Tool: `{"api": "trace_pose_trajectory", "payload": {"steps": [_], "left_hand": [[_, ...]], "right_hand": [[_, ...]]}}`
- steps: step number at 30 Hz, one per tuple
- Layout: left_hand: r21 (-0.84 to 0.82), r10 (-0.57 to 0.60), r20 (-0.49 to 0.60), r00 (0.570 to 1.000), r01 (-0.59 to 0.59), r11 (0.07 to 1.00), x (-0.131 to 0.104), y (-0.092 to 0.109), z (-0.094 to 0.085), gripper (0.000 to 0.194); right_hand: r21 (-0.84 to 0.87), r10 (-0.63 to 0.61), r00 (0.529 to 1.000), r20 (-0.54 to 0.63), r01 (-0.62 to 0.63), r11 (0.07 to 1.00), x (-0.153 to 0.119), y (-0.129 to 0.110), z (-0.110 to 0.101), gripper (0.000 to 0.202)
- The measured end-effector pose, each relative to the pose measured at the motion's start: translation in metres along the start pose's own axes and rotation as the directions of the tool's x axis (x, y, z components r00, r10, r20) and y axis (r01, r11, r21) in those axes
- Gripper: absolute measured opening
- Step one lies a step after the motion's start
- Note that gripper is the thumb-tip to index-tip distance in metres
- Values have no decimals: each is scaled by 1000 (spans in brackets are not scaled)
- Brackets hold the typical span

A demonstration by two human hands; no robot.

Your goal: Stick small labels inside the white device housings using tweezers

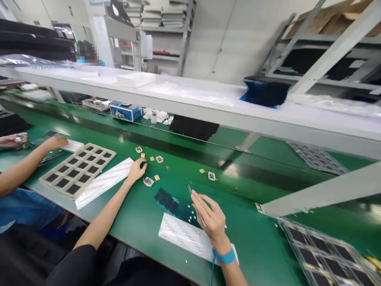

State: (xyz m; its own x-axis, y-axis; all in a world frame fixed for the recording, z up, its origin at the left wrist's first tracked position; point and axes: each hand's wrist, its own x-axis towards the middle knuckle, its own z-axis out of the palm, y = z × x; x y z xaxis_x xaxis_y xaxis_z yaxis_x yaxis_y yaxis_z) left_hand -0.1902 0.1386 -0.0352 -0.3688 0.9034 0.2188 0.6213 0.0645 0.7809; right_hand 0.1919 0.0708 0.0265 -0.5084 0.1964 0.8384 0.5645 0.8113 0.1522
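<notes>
My right hand (210,218), with a blue band at the wrist, is closed around metal tweezers (189,190), tips pointing up and away over the green bench. Close to my left hand (137,169), loosely curved with a gap between thumb and fingers, lies a small module with a yellow-edged tab (143,155); whether they touch is unclear. More such modules lie nearby: one white-framed module (148,181) and another (211,176) farther right. A white label sheet (186,236) lies below my right hand, beside dark film pieces (167,200) and small white bits (190,217).
Left of me are a beige tray (79,169) of dark squares and another white sheet (104,182). A co-worker's hand (56,143) is beyond. A clear tray (327,254) stands right, near a slanted post (321,190). A shelf (190,97) crosses overhead; a blue box (126,112) sits behind.
</notes>
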Motion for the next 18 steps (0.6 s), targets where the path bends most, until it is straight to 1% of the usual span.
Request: {"api": "trace_pose_trajectory", "payload": {"steps": [3, 7, 9, 12, 18], "left_hand": [[81, 43, 29, 999, -45, 996, 1, -1, -1, 39], [165, 81, 50, 996, -88, 982, 4, -2, -2, 38], [202, 84, 54, 995, -94, 975, 4, -2, -2, 38], [251, 87, 61, 994, -100, 963, 1, -1, -1, 38], [333, 102, 85, 991, -125, 934, -4, 1, 7, 36]], "right_hand": [[-26, -26, 999, -25, 25, 999, 7, 2, -1, 75], [-59, -41, 998, -51, 38, 998, 11, 6, -3, 70], [-60, -39, 998, -51, 36, 998, 11, 7, -5, 68], [-40, -38, 998, -46, 36, 999, 7, 7, -6, 70], [6, -3, 998, -67, 4, 1000, 2, 1, -1, 75]]}}
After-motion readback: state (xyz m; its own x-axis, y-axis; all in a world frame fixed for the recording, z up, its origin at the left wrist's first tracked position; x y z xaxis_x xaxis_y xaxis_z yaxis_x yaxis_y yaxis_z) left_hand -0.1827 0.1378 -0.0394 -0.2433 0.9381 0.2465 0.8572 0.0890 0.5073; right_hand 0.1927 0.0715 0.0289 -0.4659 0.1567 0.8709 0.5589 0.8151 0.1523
